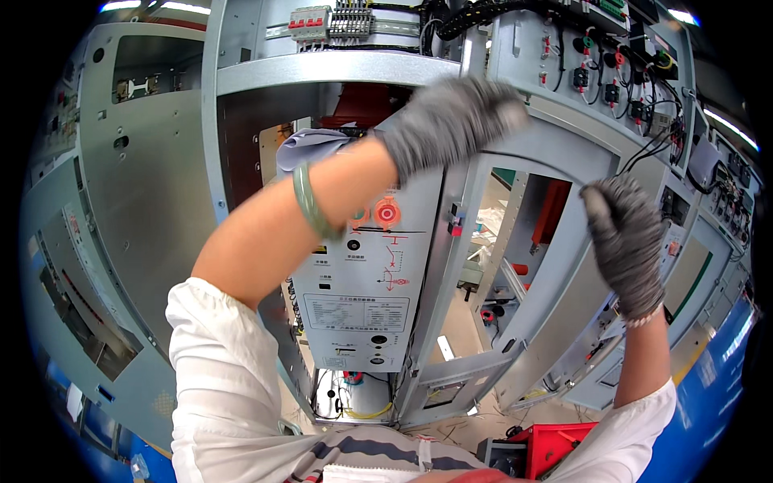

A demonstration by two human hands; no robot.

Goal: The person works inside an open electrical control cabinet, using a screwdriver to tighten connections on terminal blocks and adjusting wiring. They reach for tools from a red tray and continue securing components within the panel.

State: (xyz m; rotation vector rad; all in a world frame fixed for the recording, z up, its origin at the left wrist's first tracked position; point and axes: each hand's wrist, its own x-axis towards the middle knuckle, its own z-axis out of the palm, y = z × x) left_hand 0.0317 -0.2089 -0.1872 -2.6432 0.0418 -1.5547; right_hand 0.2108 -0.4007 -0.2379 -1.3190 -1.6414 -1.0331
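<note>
My left hand (pixel 451 121), in a grey knit glove with a green bangle (pixel 308 201) on the wrist, is raised against the top of a grey switchgear cabinet (pixel 338 74). It is blurred, its fingers curl downward, and nothing shows in it. My right hand (pixel 626 245), gloved the same, is held up beside the open cabinet door (pixel 555 141). Its fingers are closed where thin black wires (pixel 644 153) run down from the door's components.
Below my left forearm is a grey front panel (pixel 362 282) with a round red button (pixel 386 213) and a line diagram. Red breakers (pixel 310 20) sit on a top rail. A red toolbox (pixel 555 447) and a yellow cable (pixel 366 412) lie on the floor.
</note>
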